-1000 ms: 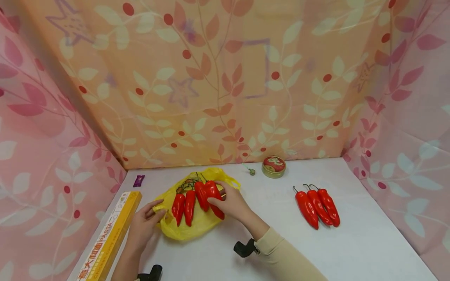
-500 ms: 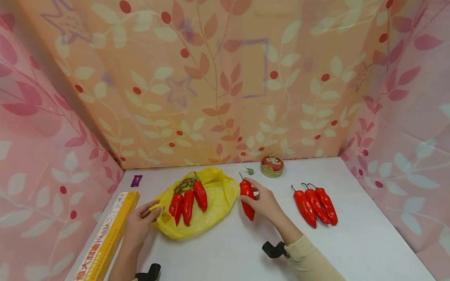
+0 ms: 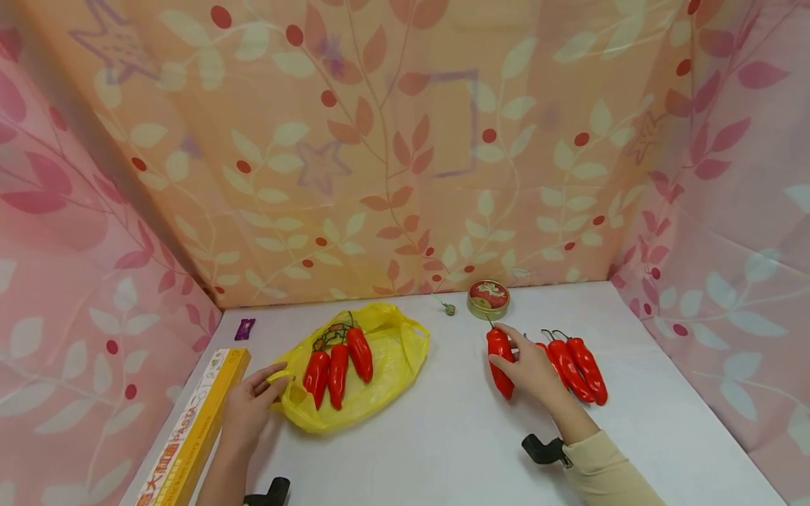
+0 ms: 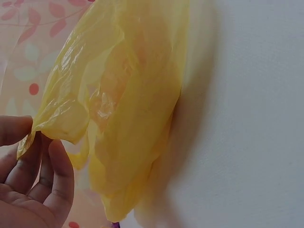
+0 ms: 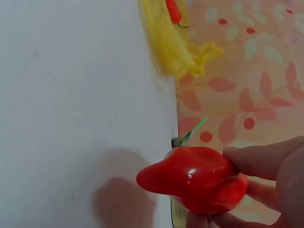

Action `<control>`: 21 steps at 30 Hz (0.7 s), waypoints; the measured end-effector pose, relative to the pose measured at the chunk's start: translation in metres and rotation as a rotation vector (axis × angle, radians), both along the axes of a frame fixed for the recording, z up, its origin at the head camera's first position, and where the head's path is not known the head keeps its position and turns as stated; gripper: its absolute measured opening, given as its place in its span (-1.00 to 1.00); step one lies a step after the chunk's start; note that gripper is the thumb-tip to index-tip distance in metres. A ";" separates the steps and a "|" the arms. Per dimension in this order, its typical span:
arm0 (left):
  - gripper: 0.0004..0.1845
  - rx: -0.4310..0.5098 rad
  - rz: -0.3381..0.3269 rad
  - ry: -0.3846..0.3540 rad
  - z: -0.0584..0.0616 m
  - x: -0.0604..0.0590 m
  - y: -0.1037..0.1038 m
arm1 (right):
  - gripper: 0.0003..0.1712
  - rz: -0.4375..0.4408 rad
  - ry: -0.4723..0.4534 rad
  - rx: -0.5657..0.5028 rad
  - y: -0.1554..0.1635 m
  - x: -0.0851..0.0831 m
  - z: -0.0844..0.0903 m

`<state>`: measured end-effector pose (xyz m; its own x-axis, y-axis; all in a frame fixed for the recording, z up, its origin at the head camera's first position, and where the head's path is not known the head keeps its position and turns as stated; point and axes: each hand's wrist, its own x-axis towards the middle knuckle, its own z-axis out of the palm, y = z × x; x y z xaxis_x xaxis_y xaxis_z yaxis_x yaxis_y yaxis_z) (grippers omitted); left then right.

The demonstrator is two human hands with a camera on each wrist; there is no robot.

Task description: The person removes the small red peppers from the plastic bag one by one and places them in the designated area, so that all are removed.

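My right hand (image 3: 528,365) grips a red chili pepper (image 3: 499,360) just left of a row of red peppers (image 3: 579,367) lying on the white table (image 3: 443,436). The right wrist view shows the held pepper (image 5: 197,179) close up between fingers and thumb. My left hand (image 3: 256,397) pinches the near left edge of a yellow plastic bag (image 3: 386,351) that lies flat. Three red peppers (image 3: 338,360) rest on top of the bag. In the left wrist view the fingers (image 4: 45,166) hold a fold of the bag (image 4: 123,109).
A long yellow pasta box (image 3: 193,429) lies along the table's left edge. A round tin (image 3: 489,299) with a red lid stands by the back wall, a small green clip (image 3: 449,308) beside it. A purple wrapper (image 3: 244,328) lies at the back left. Patterned cloth walls enclose three sides.
My right hand lifted one pepper off the yellow bag and carried it rightward to the row of peppers. The left hand stayed at the bag's edge.
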<state>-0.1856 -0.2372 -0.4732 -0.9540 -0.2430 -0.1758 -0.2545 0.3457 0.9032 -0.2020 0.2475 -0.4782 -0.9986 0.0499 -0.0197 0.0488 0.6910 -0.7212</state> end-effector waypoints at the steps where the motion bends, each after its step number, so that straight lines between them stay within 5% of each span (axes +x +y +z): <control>1: -0.55 0.004 0.000 -0.001 0.000 0.000 0.000 | -0.20 -0.003 0.000 0.027 0.004 0.000 -0.002; 21: -0.57 0.009 -0.023 0.016 -0.002 0.001 -0.001 | -0.30 -0.072 0.025 0.362 0.028 0.001 -0.011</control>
